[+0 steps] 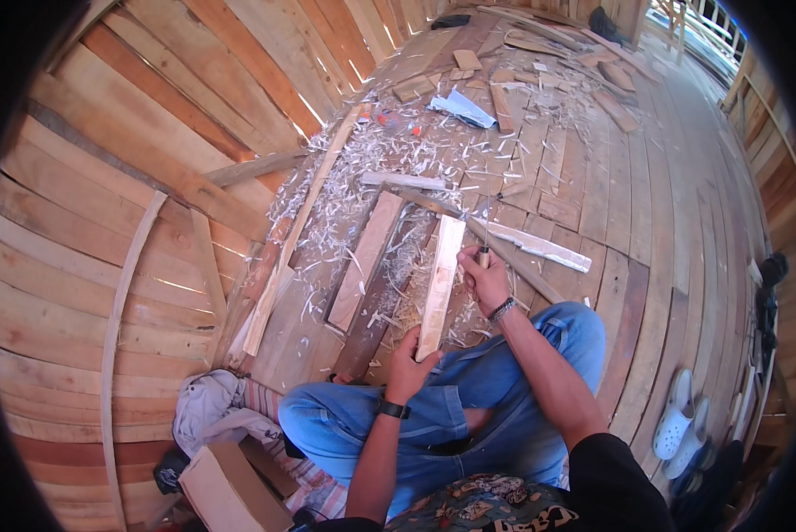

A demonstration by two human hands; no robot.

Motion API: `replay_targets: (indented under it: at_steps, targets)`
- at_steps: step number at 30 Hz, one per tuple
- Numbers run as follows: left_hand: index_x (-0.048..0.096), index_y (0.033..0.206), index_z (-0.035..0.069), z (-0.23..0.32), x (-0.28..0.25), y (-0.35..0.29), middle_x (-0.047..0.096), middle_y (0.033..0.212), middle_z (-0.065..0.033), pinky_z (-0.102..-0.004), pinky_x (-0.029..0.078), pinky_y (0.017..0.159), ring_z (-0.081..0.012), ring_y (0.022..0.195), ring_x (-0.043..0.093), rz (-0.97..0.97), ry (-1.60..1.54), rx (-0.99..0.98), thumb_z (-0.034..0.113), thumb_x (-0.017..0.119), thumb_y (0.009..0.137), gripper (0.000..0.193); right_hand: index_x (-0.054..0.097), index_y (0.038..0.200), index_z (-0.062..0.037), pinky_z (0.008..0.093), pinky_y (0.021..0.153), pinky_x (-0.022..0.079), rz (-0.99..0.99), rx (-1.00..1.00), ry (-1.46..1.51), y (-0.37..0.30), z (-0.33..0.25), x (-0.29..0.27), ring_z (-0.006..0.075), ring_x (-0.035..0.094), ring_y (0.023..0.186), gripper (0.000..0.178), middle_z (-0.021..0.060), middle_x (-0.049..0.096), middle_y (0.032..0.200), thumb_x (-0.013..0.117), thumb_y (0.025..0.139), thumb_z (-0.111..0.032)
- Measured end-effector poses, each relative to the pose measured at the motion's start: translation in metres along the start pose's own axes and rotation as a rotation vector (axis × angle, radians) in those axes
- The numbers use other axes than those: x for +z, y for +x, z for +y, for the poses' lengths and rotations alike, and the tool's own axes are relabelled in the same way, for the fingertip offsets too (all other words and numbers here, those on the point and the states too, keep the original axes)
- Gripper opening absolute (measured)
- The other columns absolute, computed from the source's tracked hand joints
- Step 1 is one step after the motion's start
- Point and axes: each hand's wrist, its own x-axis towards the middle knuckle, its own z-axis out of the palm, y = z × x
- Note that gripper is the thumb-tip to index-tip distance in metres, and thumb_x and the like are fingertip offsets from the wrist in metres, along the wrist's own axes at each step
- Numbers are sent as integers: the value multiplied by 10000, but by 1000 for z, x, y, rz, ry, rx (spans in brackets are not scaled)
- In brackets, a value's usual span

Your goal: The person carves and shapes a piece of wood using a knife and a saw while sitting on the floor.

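Note:
My left hand [407, 365] is closed round the near end of a pale squared wood piece [441, 279], which slants up and away from my lap. In my right hand [487, 282] is a thin-bladed hand tool [484, 257] with a light wooden handle. Its narrow blade points away from me, just right of the wood's far end; whether it is a knife or an awl I cannot make out. Left of the held piece, a reddish-brown board [367, 257] lies on the floor. A long pale strip [540, 246] rests beyond my right hand.
Curled shavings [345, 191] cover the plank floor beside the slatted wall [105, 266]. Offcuts [522, 75] and a light-blue sheet [464, 108] lie farther off. A cardboard box [234, 488] and grey cloth [207, 408] sit at lower left, pale clogs [675, 415] at right.

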Motion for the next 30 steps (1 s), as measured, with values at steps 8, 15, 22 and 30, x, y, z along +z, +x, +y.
replay_targets:
  at_steps: [8,15,22,30]
  targets:
    - [523,1281,-37,12,-10,2,629,1150,-91,-273,462,909,-135,1041,590,39,44,29,-12,695,808,504,584,886,-68,223,381,352,-3,21,-40,7,8,-9,51,455,456,132,-31,546,648,692,870,-142]
    - [559,1253,-40,9,-19,1,649,1080,-51,-253,483,844,-105,954,601,113,-53,-8,-17,687,821,452,548,836,-77,224,379,355,108,65,153,5,-3,-1,57,450,451,157,14,613,720,651,905,-174]
    - [575,1250,-32,5,-22,1,657,1041,-42,-234,498,769,-83,877,602,91,-134,-72,11,698,831,438,581,898,-59,221,389,358,169,20,0,6,-6,-10,54,448,460,219,4,598,692,751,822,-174]
    - [542,1278,-21,4,-31,-1,671,992,-72,-227,481,668,-89,771,602,135,-345,-173,-8,678,838,460,614,960,-23,216,394,347,8,16,-12,1,-8,-3,55,450,461,256,-15,580,682,778,785,-113]
